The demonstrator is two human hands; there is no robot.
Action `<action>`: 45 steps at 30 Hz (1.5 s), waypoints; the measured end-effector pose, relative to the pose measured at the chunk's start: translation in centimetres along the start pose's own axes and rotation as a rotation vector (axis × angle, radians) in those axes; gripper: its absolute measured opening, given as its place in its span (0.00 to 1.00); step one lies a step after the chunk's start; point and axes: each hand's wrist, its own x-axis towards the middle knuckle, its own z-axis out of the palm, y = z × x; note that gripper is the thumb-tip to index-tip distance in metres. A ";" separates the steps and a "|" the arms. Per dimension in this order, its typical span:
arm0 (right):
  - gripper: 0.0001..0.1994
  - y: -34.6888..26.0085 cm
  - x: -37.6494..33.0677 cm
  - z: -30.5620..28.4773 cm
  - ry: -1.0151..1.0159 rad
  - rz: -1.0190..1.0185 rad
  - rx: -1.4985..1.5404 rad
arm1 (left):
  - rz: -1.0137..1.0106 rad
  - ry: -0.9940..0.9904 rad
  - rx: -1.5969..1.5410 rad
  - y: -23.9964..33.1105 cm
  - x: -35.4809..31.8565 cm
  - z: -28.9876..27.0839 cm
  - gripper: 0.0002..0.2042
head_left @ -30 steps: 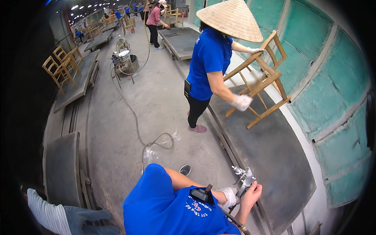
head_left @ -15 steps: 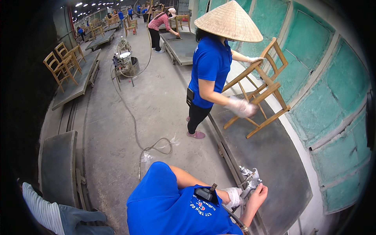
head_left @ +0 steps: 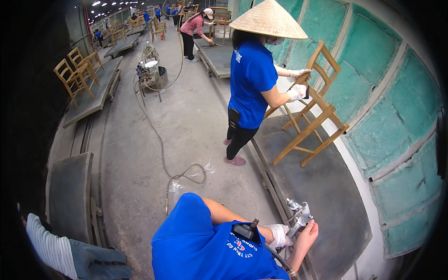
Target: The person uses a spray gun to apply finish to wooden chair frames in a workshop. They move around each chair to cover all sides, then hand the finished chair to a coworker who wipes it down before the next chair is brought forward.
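My left hand [head_left: 279, 236], in a thin whitish glove, is wrapped round the grip of a silver metal spray gun [head_left: 302, 215]. At the gun's edge, the bare fingertips of my right hand [head_left: 307, 234] pinch a small part, seemingly a knob. A hose [head_left: 285, 267] runs below my hands. Both hands are above the near end of a dark grey flat platform [head_left: 326, 200]. Farther along it, a co-worker [head_left: 254, 88] in a blue shirt and conical hat has both gloved hands on a tilted wooden chair [head_left: 322, 105]; the near hand holds something dark.
Teal filter panels [head_left: 368, 70] line the right wall. A hose [head_left: 161, 144] loops over the concrete floor [head_left: 126, 186] from pump equipment [head_left: 151, 74]. Wooden chairs [head_left: 74, 77] stand on a platform at left. Another person [head_left: 88, 252] is at lower left; one in pink [head_left: 193, 28] works farther back.
The co-worker's near hand has risen from beside the chair's legs to its seat area. The chair has shifted slightly. My hands and the spray gun have barely moved.
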 end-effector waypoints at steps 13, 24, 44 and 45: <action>0.17 1.3 -0.7 -0.5 -0.232 0.241 0.245 | -0.001 0.017 -0.140 0.1 -1.1 0.2 0.18; 0.14 -3.4 1.0 6.0 -0.305 0.191 -0.001 | 0.270 -0.011 -0.168 -4.5 3.0 -4.2 0.18; 0.18 -9.5 -2.9 7.8 -0.472 0.494 0.339 | -0.201 0.191 -1.150 -10.5 11.0 -25.5 0.20; 0.19 -9.4 -2.7 7.8 -0.506 0.475 0.303 | -0.193 0.136 -1.200 -10.3 11.3 -24.9 0.20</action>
